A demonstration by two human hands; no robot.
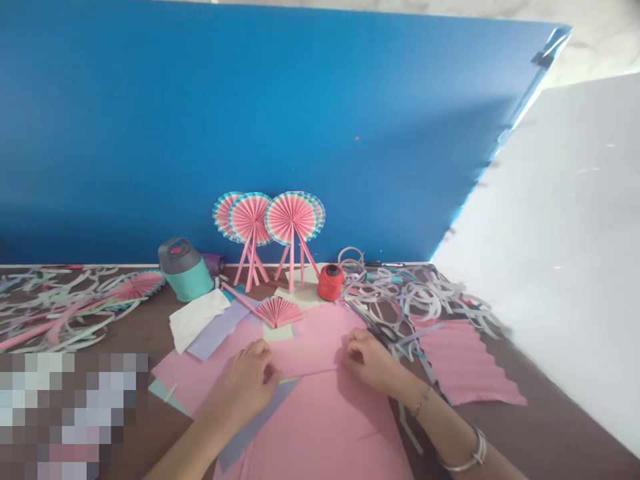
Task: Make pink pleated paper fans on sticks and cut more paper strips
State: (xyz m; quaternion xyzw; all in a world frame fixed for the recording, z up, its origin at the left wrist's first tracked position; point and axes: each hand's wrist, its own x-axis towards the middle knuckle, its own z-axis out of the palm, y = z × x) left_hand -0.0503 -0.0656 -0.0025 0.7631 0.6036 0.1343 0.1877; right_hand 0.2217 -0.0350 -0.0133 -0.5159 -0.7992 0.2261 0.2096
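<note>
A folded strip of pink paper lies crosswise between my hands. My left hand has its fingers curled closed on the strip's left end. At the strip's right end, my right hand pinches the paper. Beneath and nearer me are larger pink sheets. Just beyond the strip rests a small pleated pink fan, with a pink stick running from it to the upper left.
Round pleated fans on pink sticks lean against the blue board. Behind the sheets stand a teal jar and a red container. Paper strips are heaped right and left; a creased pink sheet lies right.
</note>
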